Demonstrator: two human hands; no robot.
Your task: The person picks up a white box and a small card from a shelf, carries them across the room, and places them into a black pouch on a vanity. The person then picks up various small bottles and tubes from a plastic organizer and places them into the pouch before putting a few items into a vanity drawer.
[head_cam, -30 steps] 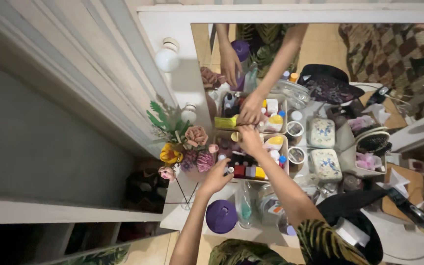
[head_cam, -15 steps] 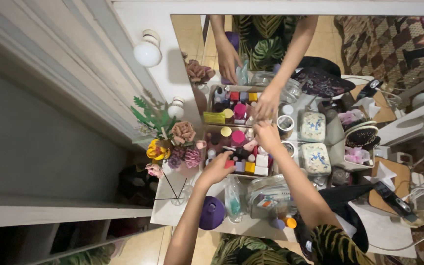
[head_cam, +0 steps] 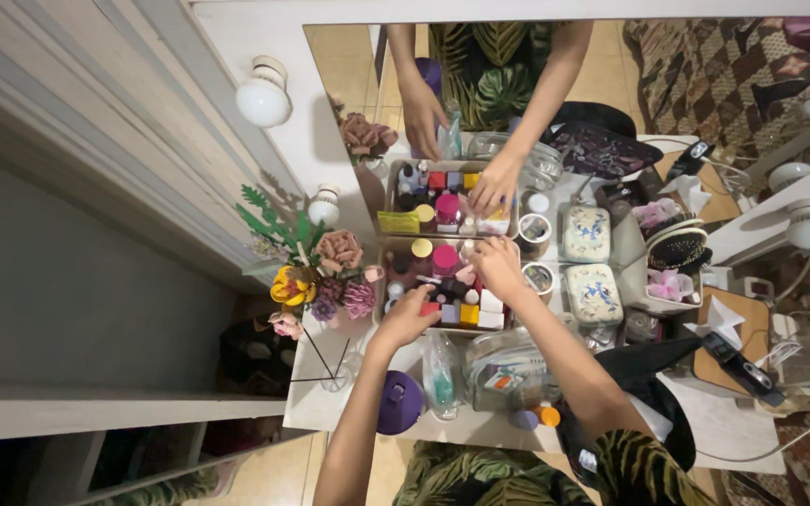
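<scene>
Right hand (head_cam: 497,265): fingers are curling down into the clear organizer tray (head_cam: 388,281), tips pinching at a small pale item (head_cam: 466,275) beside the pink-lidded jar (head_cam: 445,258); can't tell if it's actually gripped. Wrist is bending down, forearm running in from the counter's front edge, past a leaf-print sleeve.

Left hand (head_cam: 408,317): fingers are loosely curling over the tray's front-left corner, tips touching the small cube-shaped bottles (head_cam: 461,313) in red, yellow and white. Can't tell whether it's holding anything. Forearm is coming in straight from the front edge.

The tray is sitting against the mirror (head_cam: 555,84) at the counter's back edge, packed with small glossy plastic jars and caps, a yellow round lid (head_cam: 421,247) at the back.

Around it:
- Artificial flower bunch (head_cam: 325,272), fabric-looking petals in pink, yellow and purple, standing at the left edge in a glass vase.
- Purple round lid (head_cam: 397,403) near the front edge, just beside the left forearm.
- Clear soft tube (head_cam: 443,377) and clear plastic pouch (head_cam: 508,361) lying between the forearms.
- Two rounded white tins with blue pattern (head_cam: 592,292), to the right of the tray; one looks like a reflection.
- Black fabric bag (head_cam: 653,370) at the front-right corner.
- Round white bulb (head_cam: 262,99) on the mirror frame.
</scene>
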